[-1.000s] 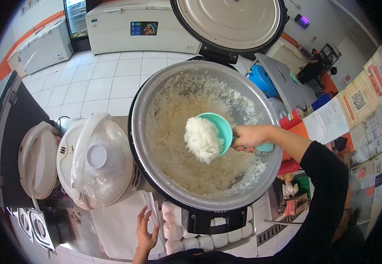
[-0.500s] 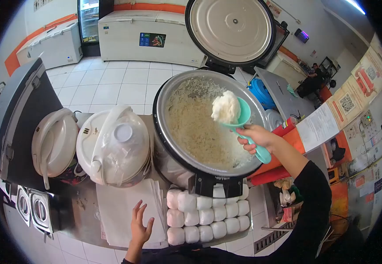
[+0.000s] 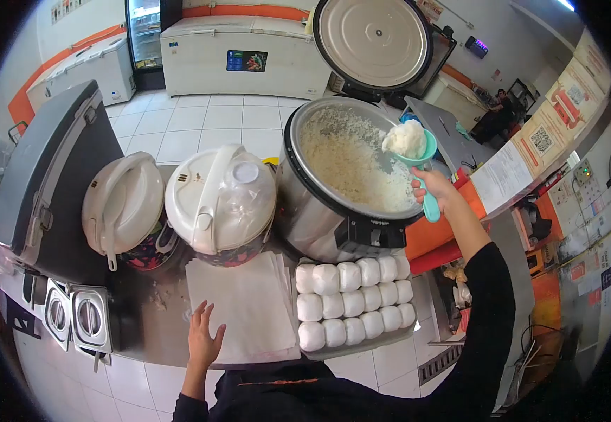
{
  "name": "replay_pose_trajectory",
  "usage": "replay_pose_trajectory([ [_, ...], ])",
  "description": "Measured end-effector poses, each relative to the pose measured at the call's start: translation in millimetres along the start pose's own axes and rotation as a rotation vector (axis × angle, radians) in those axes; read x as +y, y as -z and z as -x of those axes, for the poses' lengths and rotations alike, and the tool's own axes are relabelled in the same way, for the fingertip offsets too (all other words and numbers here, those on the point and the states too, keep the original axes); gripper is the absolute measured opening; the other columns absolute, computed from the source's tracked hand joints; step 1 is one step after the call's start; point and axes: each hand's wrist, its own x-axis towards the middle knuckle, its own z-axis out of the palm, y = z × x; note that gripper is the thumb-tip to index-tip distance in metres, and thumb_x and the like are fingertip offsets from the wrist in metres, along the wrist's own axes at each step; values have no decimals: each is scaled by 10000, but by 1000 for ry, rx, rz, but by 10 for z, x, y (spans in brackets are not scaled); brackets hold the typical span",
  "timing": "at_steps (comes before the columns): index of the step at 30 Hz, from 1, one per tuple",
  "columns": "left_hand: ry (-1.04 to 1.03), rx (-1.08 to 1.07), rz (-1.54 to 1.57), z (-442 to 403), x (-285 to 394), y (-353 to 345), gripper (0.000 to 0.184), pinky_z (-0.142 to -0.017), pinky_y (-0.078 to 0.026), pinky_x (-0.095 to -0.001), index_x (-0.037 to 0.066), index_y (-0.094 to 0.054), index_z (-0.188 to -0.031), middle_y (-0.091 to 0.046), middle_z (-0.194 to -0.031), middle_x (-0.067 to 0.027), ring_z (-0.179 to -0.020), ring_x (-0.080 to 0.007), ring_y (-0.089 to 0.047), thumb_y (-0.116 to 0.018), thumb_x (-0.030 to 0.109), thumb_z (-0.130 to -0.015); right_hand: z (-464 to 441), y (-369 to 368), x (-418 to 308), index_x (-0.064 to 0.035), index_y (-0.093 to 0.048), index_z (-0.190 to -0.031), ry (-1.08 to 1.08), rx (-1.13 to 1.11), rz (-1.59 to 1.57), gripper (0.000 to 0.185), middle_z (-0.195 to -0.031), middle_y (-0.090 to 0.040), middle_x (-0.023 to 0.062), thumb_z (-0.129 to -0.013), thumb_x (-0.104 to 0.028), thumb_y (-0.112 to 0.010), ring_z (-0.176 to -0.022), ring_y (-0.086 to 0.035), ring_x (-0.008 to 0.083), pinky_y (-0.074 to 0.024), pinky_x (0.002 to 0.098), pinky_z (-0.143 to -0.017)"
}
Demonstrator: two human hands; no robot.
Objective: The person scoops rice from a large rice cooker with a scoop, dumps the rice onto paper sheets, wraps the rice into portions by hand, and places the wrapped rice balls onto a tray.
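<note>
One head-worn camera noted. Lens positioned above the near side of the large rice cooker, a little to its left; near range. Facing: forward and down, looking obliquely into the cooker's open top. Field very wide, bowed at the edges, corners black. Coverage runs from the wearer's torso, on the near side of the cooker, to the chest freezer, well beyond it.

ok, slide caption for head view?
Right hand holds a turquoise scoop of rice by an open cooker; left hand open near white sheets.
</note>
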Motion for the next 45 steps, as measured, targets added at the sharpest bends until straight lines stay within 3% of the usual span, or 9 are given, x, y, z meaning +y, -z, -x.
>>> replay_pose_trajectory([
  [15,-74,-28,-5,235,-547,349,548,-912,-379,-417,60,-436,-1197,-417,-1259,-155,-1119,-350,-428,-664,205,-720,324,-154,135,-107,-449,-954,37,50,-36,160,-618,-405,-34,-896,-250,-493,-420,-340,41,-290,205,-364],
  [19,-66,-123,-30,132,-661,232,636,-941,-346,-452,65,-426,-1213,-391,-1280,-163,-1166,-348,-385,-701,278,-681,897,-475,206,-78,-439,-1104,70,-264,-22,278,-617,-378,-36,-902,-263,-482,-400,-327,37,-272,181,-346],
  [23,-240,-195,-308,-39,-852,-272,983,-1043,-110,-543,25,-333,-1294,-263,-1384,-165,-1303,-324,-200,-705,559,-558,1132,-812,732,-39,-488,-1043,102,-663,132,280,-644,-444,15,-863,-250,-527,-402,-402,87,-320,223,-330],
  [28,-228,-236,-370,-85,-886,-455,1182,-1056,-42,-531,-11,-252,-1335,-200,-1419,-160,-1332,-298,-137,-613,726,-484,1157,-1782,1803,-17,-468,-886,-345,-945,154,194,-688,-461,33,-901,-211,-461,-438,-405,78,-355,229,-371],
  [32,-231,-264,-325,-102,-935,-421,1248,-1059,-41,-519,-24,-225,-1342,-190,-1425,-158,-1339,-283,-122,-606,755,-445,539,-2238,2703,-5,-472,-1006,-254,-871,415,208,-698,-498,58,-869,-161,-472,-457,-478,132,-415,293,-400],
  [34,-236,-253,-313,-102,-967,-436,1268,-1061,-42,-515,-37,-219,-1338,-185,-1425,-163,-1339,-293,-117,-615,753,-429,409,-2476,2738,-15,-440,-1160,73,-607,1139,347,-747,-554,132,-829,-117,-472,-552,-582,238,-471,381,-464],
  [37,-190,-220,-314,-89,-937,-431,1304,-1059,-42,-517,-60,-207,-1332,-173,-1424,-177,-1338,-312,-102,-631,749,-402,546,-2717,2839,-34,-375,-1255,590,-197,1411,452,-720,-563,158,-811,-65,-458,-631,-614,297,-478,381,-499],
  [41,-138,-182,-333,-40,-959,-445,1342,-1046,-35,-542,-81,-194,-1325,-148,-1424,-198,-1338,-334,-77,-648,744,-369,1144,-2984,3240,-175,-253,-1364,916,106,1568,616,-762,-541,155,-792,-63,-449,-562,-591,297,-493,401,-487],
  [45,-134,-162,-286,-38,-968,-455,1346,-1038,-29,-555,-76,-196,-1327,-138,-1430,-190,-1340,-328,-74,-651,742,-360,1233,-3121,3691,-262,-167,-1395,627,-32,1584,701,-726,-499,128,-789,-51,-450,-507,-573,249,-506,367,-476],
])
